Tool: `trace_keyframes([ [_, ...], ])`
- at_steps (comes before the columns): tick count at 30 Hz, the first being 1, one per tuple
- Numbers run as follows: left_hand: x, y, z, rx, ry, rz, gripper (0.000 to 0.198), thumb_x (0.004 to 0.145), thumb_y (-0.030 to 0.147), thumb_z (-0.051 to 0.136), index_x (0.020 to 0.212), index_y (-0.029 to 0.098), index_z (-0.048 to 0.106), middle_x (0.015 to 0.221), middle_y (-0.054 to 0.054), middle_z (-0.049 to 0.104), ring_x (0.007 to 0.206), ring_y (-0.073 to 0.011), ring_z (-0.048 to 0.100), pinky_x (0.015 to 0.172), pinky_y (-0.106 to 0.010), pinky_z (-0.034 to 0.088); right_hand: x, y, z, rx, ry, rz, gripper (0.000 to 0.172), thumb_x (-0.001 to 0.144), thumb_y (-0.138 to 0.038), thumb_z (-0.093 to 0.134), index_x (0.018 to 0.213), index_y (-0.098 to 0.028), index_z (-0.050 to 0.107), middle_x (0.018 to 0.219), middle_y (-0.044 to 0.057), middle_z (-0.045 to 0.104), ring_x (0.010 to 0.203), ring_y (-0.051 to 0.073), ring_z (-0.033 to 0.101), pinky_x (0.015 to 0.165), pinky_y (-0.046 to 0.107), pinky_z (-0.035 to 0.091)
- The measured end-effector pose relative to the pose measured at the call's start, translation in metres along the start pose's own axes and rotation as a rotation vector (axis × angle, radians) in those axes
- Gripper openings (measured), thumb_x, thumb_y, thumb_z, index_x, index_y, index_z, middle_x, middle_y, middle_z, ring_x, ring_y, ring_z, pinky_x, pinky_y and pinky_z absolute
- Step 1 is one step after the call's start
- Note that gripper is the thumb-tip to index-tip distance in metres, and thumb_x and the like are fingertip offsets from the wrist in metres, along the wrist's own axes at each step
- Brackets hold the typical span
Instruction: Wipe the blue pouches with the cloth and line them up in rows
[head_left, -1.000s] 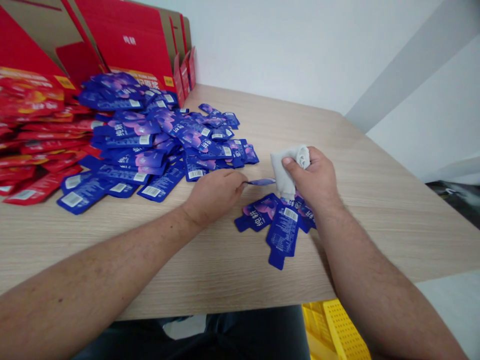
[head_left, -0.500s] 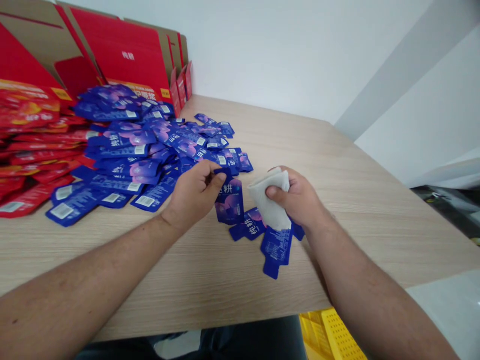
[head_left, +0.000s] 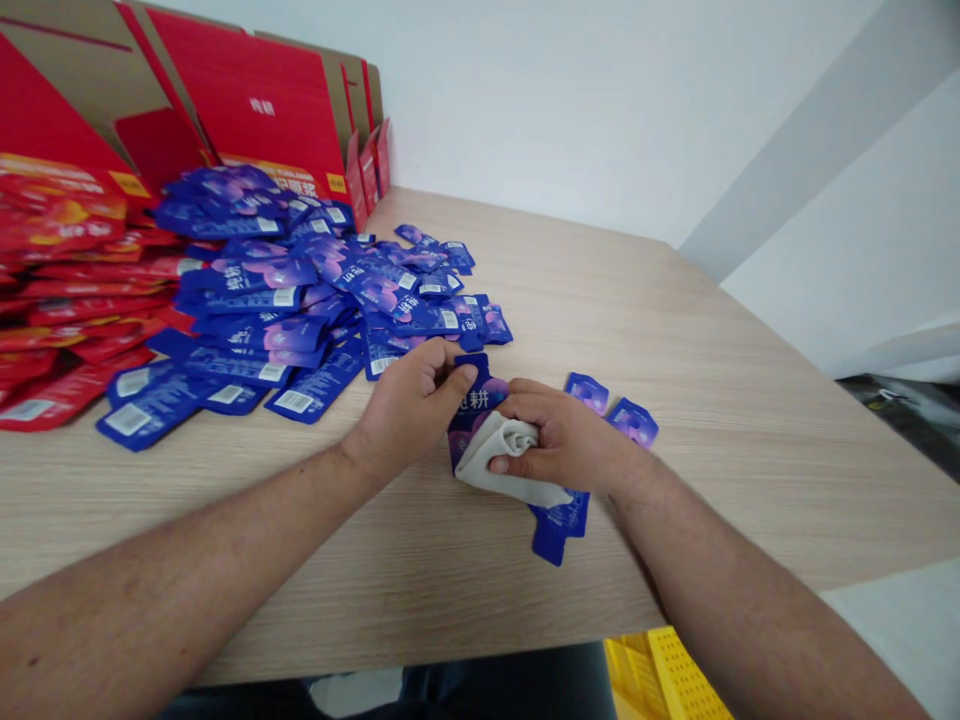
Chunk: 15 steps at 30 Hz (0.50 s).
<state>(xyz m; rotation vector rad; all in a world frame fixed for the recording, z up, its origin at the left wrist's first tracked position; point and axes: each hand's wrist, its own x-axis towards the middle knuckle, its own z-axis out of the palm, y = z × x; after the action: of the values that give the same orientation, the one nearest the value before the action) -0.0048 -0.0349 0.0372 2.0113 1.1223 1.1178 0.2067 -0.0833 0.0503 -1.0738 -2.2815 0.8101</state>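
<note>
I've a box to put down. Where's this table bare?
Bare: the table from the right hand with the cloth to the wall, plus the strip between the forearms. Crowded: the left, under blue pouches and red pouches; the left hand holds one pouch.

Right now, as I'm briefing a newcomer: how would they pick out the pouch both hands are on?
On the wooden table, right of the blue pouch heap, the left hand and right hand meet. The pouch there is the only one held, with a white cloth pressed against it.
</note>
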Motion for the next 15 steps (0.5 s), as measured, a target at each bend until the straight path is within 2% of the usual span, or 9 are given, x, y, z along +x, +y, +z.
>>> trace_keyframes([
  [6, 0.0012, 0.0010, 0.0007, -0.062, -0.024, -0.031, 0.020, 0.093, 0.032, 0.059, 0.075, 0.023, 0.055, 0.070, 0.002, 0.057, 0.069, -0.0155, 0.053, 0.066, -0.030, 0.047, 0.0007, -0.0018, 0.0012, 0.013, 0.041, 0.070, 0.017, 0.085, -0.035, 0.082, 0.090, -0.022, 0.072, 0.089, 0.001, 0.064, 0.082, 0.018, 0.063, 0.074, 0.032, 0.050],
  [11, 0.0013, -0.0002, 0.0018, -0.128, -0.053, -0.065, 0.014, 0.091, 0.030, 0.058, 0.080, 0.022, 0.060, 0.069, 0.003, 0.059, 0.070, -0.0153, 0.056, 0.070, -0.029, 0.050, -0.0002, -0.0003, -0.0012, 0.044, 0.121, 0.109, 0.019, 0.083, -0.038, 0.083, 0.090, -0.023, 0.074, 0.088, 0.001, 0.065, 0.080, 0.017, 0.062, 0.075, 0.033, 0.050],
  [15, 0.0008, -0.0020, 0.0026, -0.175, -0.078, -0.101, 0.018, 0.092, 0.029, 0.058, 0.075, 0.022, 0.057, 0.064, 0.004, 0.055, 0.067, -0.0150, 0.054, 0.065, -0.028, 0.049, -0.0011, 0.0001, -0.0029, 0.039, 0.116, 0.115, 0.020, 0.083, -0.039, 0.082, 0.089, -0.023, 0.073, 0.086, 0.001, 0.064, 0.081, 0.018, 0.063, 0.075, 0.034, 0.050],
])
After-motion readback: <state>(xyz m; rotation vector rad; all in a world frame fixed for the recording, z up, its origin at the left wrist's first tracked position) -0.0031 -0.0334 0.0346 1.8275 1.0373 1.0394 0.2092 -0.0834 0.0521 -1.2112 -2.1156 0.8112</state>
